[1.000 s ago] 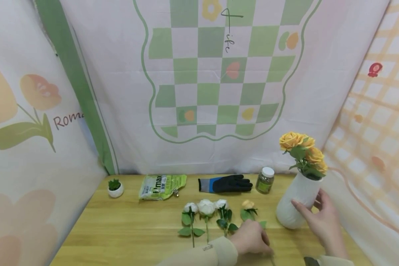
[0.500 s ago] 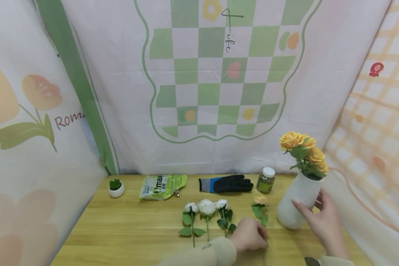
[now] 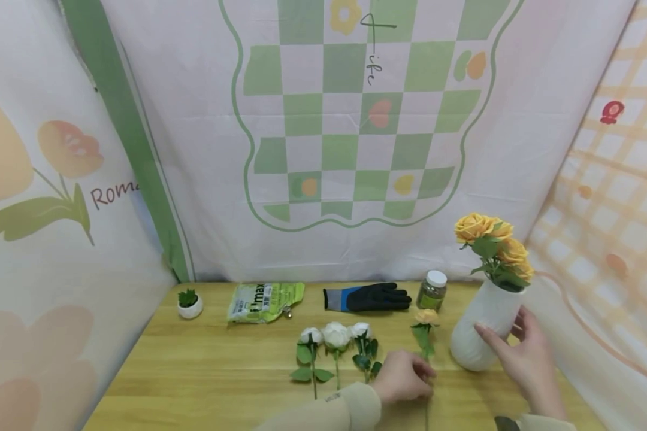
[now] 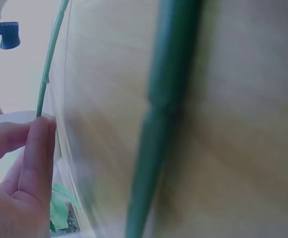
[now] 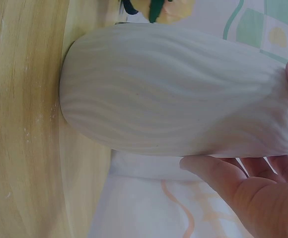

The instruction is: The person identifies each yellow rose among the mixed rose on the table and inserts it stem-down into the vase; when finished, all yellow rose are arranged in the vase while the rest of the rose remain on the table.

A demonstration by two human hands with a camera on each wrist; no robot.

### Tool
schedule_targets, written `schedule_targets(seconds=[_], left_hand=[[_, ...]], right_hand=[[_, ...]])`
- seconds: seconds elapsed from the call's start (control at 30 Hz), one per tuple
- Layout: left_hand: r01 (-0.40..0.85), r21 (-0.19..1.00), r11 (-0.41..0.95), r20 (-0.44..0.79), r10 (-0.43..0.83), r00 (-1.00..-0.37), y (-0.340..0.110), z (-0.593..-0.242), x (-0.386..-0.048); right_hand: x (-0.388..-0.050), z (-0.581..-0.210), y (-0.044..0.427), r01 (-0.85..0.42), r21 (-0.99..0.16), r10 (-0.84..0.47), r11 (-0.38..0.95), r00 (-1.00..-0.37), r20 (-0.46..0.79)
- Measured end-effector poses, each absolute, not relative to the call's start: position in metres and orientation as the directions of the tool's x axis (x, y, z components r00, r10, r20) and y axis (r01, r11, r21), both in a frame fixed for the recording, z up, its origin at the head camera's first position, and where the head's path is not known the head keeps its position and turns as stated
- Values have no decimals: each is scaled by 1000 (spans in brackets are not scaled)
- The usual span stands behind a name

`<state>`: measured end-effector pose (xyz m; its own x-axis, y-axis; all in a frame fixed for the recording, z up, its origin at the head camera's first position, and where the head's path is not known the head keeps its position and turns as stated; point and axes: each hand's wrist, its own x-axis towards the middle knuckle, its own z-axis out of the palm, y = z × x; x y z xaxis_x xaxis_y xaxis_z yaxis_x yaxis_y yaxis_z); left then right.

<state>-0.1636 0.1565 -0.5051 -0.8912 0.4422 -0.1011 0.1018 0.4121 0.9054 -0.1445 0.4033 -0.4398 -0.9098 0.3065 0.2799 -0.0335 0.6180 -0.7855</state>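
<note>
My left hand (image 3: pixel 406 377) pinches the thin green stem (image 4: pixel 49 59) of a pale orange rose (image 3: pixel 426 317) between thumb and fingertips. The rose points away from me over the table, its bloom in front of a jar. My right hand (image 3: pixel 528 365) grips the side of a white ribbed vase (image 3: pixel 485 326), which tilts to the right; its base rests on the table in the right wrist view. Several yellow roses (image 3: pixel 509 251) stand in the vase. Left of my left hand lie three white roses (image 3: pixel 336 336) with leafy stems. A thick blurred stem (image 4: pixel 159 109) fills the left wrist view's foreground.
Along the back of the wooden table (image 3: pixel 194 371) stand a small potted plant (image 3: pixel 190 304), a green-and-white packet (image 3: pixel 264 302), a black-and-blue glove (image 3: pixel 368 297) and a white-lidded jar (image 3: pixel 432 291). Printed cloth (image 3: pixel 350 149) hangs behind and at both sides.
The pale orange rose has swung to the right and farther from me, now nearly in line with its stem. My left hand has shifted slightly left. My right hand and the vase stay put.
</note>
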Motion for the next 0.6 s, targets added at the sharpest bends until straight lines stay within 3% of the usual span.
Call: schedule_targets(seconds=[0.1, 0.33, 0.6], left_hand=[[105, 921, 375, -65, 416, -907, 156, -504, -165], [285, 901, 325, 140, 405, -904, 153, -501, -171], [323, 922, 215, 214, 414, -885, 151, -485, -175]], right_hand=[[-144, -440, 404, -34, -784, 303, 619, -911, 279], [-145, -441, 405, -36, -786, 298, 617, -914, 276], [-145, -439, 405, -27, -780, 291, 625, -919, 265]])
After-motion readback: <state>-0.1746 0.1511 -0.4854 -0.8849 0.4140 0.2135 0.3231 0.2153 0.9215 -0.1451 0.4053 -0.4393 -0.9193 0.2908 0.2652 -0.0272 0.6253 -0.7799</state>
